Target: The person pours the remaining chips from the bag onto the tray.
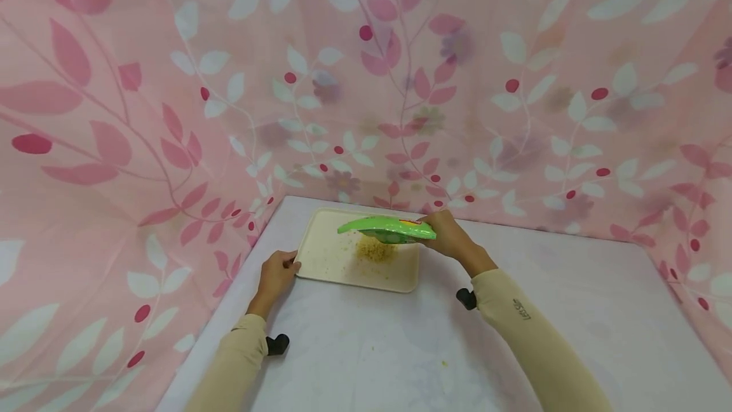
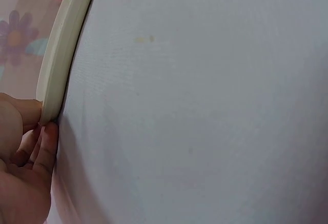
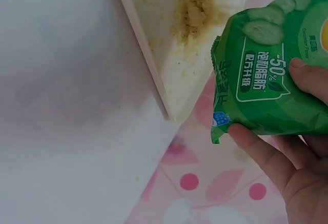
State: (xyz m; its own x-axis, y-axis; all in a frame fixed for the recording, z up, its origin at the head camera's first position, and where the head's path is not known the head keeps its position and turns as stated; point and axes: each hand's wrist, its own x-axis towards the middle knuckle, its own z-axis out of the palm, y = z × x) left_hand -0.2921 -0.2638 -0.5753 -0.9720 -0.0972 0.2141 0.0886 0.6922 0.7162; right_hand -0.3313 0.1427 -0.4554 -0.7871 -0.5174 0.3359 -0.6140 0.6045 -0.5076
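My right hand (image 1: 448, 234) grips a green chip bag (image 1: 389, 226) marked as cucumber flavour, thumb on one face and fingers on the other. The bag is tipped over a cream rectangular tray (image 1: 323, 259). Beneath the bag's end, a heap of yellowish chip crumbs (image 1: 374, 250) lies on the tray, with finer bits scattered around it. At the tray's near left corner, my left hand (image 1: 277, 277) pinches the rim (image 2: 64, 44) between thumb and fingers. The right wrist view shows cucumber slices printed on the bag; its mouth is turned out of sight there.
A white-covered table (image 1: 400, 342) carries the tray near its far edge. A few small yellow crumbs (image 1: 444, 363) lie on the cloth in front. Pink floral fabric (image 1: 400, 81) hangs behind the table and along both sides.
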